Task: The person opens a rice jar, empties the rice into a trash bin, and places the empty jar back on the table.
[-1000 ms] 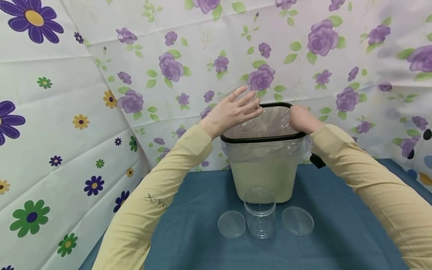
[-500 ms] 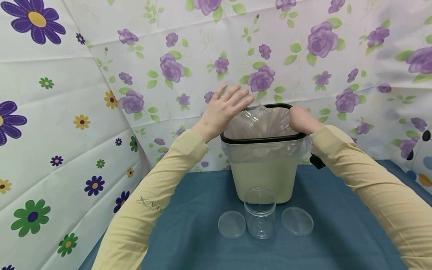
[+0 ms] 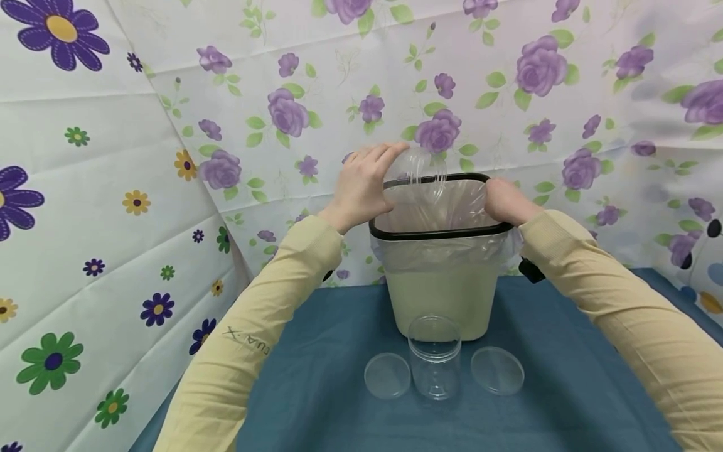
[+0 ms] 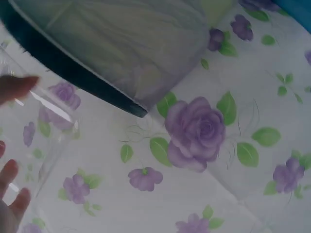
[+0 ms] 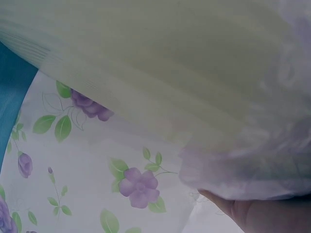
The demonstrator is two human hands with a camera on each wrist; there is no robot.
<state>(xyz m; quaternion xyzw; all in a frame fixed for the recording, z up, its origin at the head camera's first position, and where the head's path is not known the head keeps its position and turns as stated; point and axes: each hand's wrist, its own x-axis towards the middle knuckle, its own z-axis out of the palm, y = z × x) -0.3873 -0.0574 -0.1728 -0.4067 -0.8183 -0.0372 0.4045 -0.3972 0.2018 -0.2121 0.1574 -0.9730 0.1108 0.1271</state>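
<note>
In the head view, my left hand (image 3: pixel 361 188) grips a clear plastic jar (image 3: pixel 419 164) above the left side of a pale yellow trash bin (image 3: pixel 443 301). The left wrist view shows thumb and fingers round the clear jar (image 4: pixel 58 114), beside the bin's black rim (image 4: pixel 87 80). The jar lies on its side, its ribbed end towards the right. On the bin's right, my right hand (image 3: pixel 508 201) grips the rim, its fingers mostly hidden. A see-through liner (image 3: pixel 440 207) lines the bin and folds over its outside.
Before the bin, a second clear jar (image 3: pixel 436 370) stands upright on the blue tablecloth (image 3: pixel 327 402). Flat clear lids lie on either side of it, a left lid (image 3: pixel 387 375) and a right lid (image 3: pixel 498 370). A flowered curtain (image 3: pixel 316 75) hangs behind.
My left hand has turned and its spread fingers have drawn in round the jar. The jar has swung from behind the hand to its right side. The right hand stays on the rim.
</note>
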